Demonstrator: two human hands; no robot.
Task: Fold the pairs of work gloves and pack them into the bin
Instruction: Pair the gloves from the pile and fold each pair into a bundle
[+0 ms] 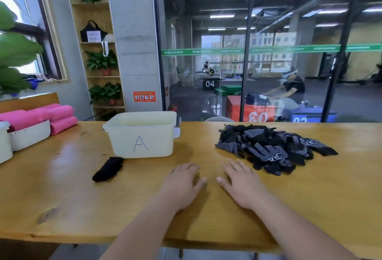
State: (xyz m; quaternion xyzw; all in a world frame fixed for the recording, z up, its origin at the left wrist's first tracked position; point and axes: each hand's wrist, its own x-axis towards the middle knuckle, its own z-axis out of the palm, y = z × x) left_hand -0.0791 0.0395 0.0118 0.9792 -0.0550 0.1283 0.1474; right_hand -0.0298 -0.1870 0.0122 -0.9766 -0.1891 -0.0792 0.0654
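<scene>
A heap of black work gloves with white dotted palms (270, 148) lies on the wooden table (310, 197), right of centre. A pale plastic bin marked "A" (142, 135) stands left of centre; its inside is hidden from here. One folded black glove bundle (108, 169) lies on the table just in front of the bin's left corner. My left hand (182, 185) and my right hand (241, 183) rest flat on the table side by side, fingers straight, holding nothing. The right hand is just short of the heap's near edge.
A white woven basket (31, 135) with pink rolled towels (49, 115) sits at the table's far left, beside a white container (4, 144). A glass wall (268, 53) runs behind the table. The table's front edge is close to my body.
</scene>
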